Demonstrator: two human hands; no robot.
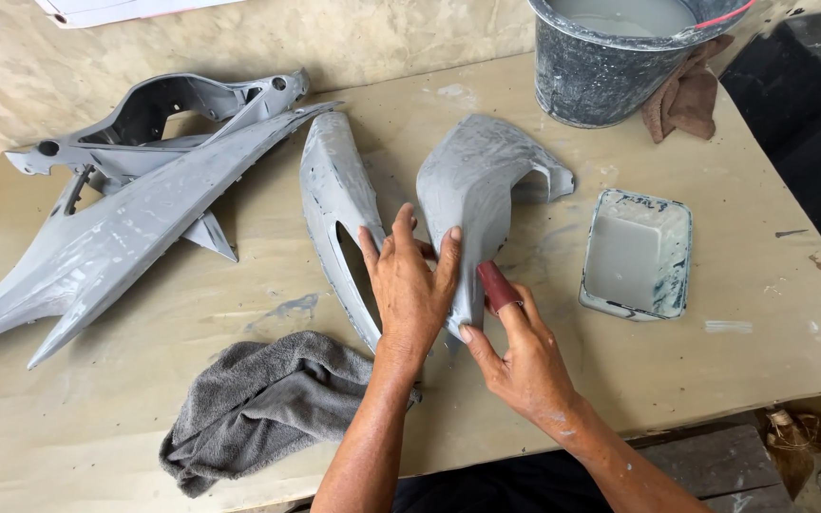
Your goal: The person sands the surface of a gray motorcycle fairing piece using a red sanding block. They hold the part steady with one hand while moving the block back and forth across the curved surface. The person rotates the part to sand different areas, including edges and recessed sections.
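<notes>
Left hand (413,285) flat on grey fairing panel (475,185) — bracing it; right hand (523,356) grip pinches reddish sandpaper (498,286) against its edge.

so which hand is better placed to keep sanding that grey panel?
Right. The right hand already presses the reddish sandpaper against the grey panel; the left hand lies flat on it, bracing.
</notes>
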